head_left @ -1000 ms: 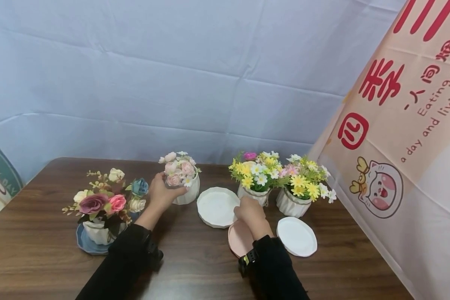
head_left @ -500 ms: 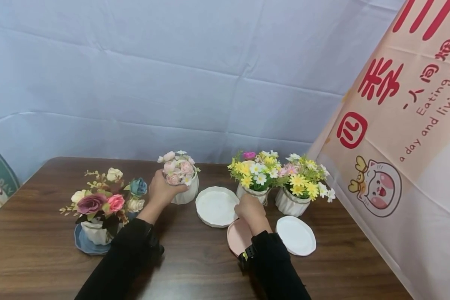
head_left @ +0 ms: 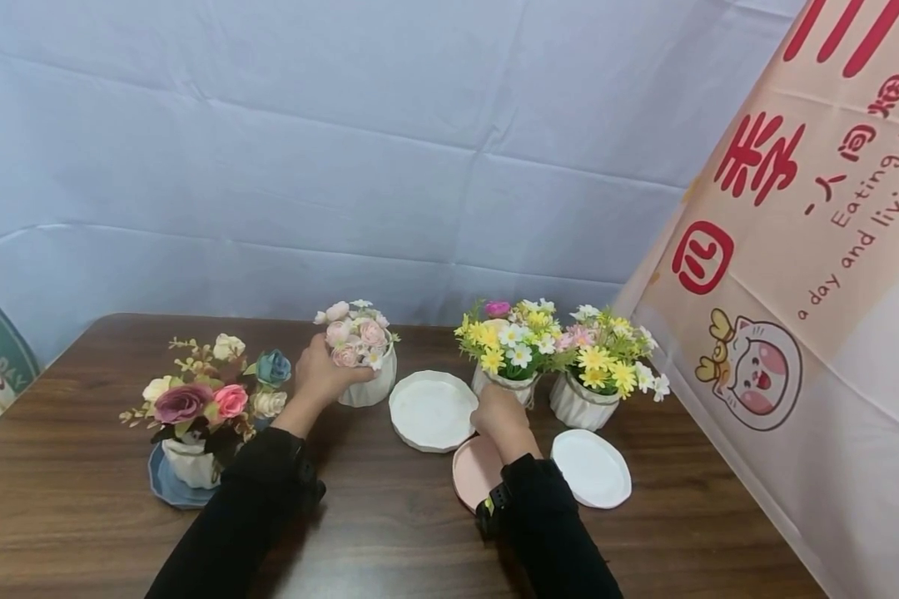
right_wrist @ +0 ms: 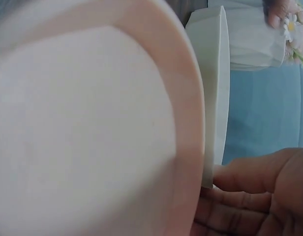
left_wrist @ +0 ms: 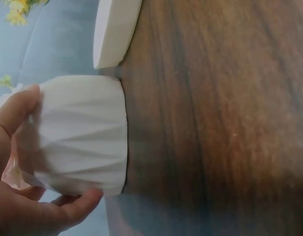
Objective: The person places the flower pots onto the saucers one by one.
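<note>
A: From the head view we've got the left hand [head_left: 320, 376] wrapped round the white ribbed pot [head_left: 367, 384] of pink flowers, at the back of the table [head_left: 389, 532], just left of the white saucer [head_left: 432, 411].

B: And the left wrist view gives us what the head view can't: thumb [left_wrist: 16, 108] on one side of the pot [left_wrist: 80, 135], fingertips [left_wrist: 80, 201] on the other, and the base down on the wood.

A: Over to the right hand [head_left: 500, 420]. From above it sits on the far edge of the pink saucer [head_left: 474, 472], just in front of the yellow daisy pot [head_left: 504, 384].

B: The right wrist view is very close and blurred, but we see the fingers [right_wrist: 250, 174] curled at the pink saucer [right_wrist: 92, 137] rim, gripping it, as far as we can tell, with the white saucer [right_wrist: 215, 73] edge touching them.

A: Only the head view shows the rest: a second white saucer [head_left: 590, 468] on the right, and a rose pot on a blue saucer [head_left: 166, 489] far left.
</note>
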The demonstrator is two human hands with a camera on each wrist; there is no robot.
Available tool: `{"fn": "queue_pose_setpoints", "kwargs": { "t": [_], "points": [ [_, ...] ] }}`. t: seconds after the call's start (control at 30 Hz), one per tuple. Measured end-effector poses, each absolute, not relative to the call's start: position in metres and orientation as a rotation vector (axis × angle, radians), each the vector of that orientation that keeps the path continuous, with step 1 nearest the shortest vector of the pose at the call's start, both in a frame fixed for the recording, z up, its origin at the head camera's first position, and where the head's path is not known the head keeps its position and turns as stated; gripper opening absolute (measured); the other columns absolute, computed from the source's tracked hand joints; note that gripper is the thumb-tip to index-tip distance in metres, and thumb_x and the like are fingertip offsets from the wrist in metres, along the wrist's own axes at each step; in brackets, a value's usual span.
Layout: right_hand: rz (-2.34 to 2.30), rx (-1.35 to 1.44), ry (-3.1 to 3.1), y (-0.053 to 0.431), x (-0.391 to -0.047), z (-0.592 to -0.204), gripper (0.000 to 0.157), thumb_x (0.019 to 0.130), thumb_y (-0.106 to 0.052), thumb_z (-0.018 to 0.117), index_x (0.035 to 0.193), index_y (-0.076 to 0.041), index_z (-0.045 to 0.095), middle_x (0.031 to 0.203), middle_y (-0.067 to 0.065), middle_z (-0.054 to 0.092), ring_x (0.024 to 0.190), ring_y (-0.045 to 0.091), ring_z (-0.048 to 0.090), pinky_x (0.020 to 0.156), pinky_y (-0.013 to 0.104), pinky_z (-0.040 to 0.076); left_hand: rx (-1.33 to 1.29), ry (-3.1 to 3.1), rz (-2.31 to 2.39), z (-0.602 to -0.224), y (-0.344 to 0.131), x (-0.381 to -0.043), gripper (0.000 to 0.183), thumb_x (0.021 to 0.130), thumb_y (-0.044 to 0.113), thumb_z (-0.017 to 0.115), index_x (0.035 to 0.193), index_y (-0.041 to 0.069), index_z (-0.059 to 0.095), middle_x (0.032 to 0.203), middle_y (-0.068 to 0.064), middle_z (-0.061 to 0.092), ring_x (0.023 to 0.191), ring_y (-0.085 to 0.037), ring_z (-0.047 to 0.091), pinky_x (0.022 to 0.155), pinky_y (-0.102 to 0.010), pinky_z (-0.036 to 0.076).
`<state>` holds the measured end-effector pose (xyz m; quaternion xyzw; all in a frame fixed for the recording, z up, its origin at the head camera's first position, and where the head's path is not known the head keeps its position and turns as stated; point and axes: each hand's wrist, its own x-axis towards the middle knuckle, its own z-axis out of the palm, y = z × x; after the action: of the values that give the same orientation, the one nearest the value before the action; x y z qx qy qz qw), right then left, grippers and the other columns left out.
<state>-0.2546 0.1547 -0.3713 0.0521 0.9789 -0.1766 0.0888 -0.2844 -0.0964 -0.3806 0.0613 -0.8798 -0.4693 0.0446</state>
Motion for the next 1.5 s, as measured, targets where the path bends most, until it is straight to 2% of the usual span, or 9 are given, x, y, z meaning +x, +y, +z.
{"fn": "queue_pose_setpoints", "kwargs": {
  "t": [0.2, 0.57, 0.87, 1.1, 1.33, 1.5],
  "points": [
    [-0.519, 0.139, 2.909, 0.155, -0.258, -0.37, 0.007, 0.082, -0.004, 0.06, 0.077, 0.0, 0.057, 0.079, 0.011, 0.052, 0.07, 0.025, 0.048, 0.06, 0.033, 0.04, 0.189, -2.717, -1.432, -0.379, -0.097, -0.286, 0.102, 0.066, 0.033, 0.081, 0.14, -0.006, 0.023, 0.132, -0.028, 0.038, 0.12, -0.042, 0.038, 0.095, -0.05, 0.037],
    [-0.521, 0.174, 2.883, 0.156, -0.262, -0.371, 0.012, 0.082, -0.003, 0.06, 0.071, -0.001, 0.057, 0.081, 0.012, 0.054, 0.069, 0.025, 0.05, 0.055, 0.029, 0.04, 0.163, -2.707, -1.432, -0.378, -0.096, -0.287, 0.103, 0.064, 0.03, 0.081, 0.14, -0.007, 0.022, 0.129, -0.03, 0.04, 0.117, -0.043, 0.04, 0.094, -0.051, 0.038],
    [-0.652, 0.208, 2.815, 0.156, -0.26, -0.369, 0.019, 0.084, -0.001, 0.057, 0.066, -0.002, 0.065, 0.058, 0.006, 0.06, 0.052, 0.016, 0.056, 0.048, 0.024, 0.04, 0.14, -2.739, -1.437, -0.379, -0.098, -0.287, 0.103, 0.066, 0.031, 0.079, 0.141, -0.008, 0.018, 0.131, -0.031, 0.037, 0.118, -0.044, 0.038, 0.093, -0.052, 0.038],
    [-0.742, 0.147, 2.814, 0.159, -0.256, -0.361, 0.017, 0.084, 0.004, 0.053, 0.072, 0.001, 0.065, 0.056, 0.008, 0.061, 0.051, 0.018, 0.061, 0.048, 0.026, 0.045, 0.112, -2.742, -1.438, -0.379, -0.099, -0.287, 0.103, 0.067, 0.03, 0.08, 0.14, -0.009, 0.018, 0.13, -0.032, 0.037, 0.117, -0.044, 0.039, 0.093, -0.051, 0.039],
    [-0.782, 0.125, 2.831, 0.159, -0.252, -0.353, 0.025, 0.083, 0.004, 0.053, 0.061, 0.001, 0.064, 0.055, 0.008, 0.061, 0.052, 0.019, 0.061, 0.05, 0.027, 0.047, 0.123, -2.755, -1.427, -0.376, -0.099, -0.285, 0.105, 0.066, 0.031, 0.081, 0.14, -0.008, 0.018, 0.13, -0.032, 0.036, 0.118, -0.045, 0.038, 0.093, -0.052, 0.038],
    [-0.789, 0.102, 2.839, 0.161, -0.251, -0.353, 0.028, 0.082, 0.003, 0.052, 0.055, -0.001, 0.06, 0.053, 0.008, 0.06, 0.052, 0.021, 0.06, 0.047, 0.026, 0.041, 0.12, -2.75, -1.413, -0.377, -0.099, -0.286, 0.103, 0.064, 0.031, 0.082, 0.138, -0.009, 0.02, 0.129, -0.032, 0.037, 0.118, -0.044, 0.038, 0.094, -0.051, 0.038]
  ]
}}
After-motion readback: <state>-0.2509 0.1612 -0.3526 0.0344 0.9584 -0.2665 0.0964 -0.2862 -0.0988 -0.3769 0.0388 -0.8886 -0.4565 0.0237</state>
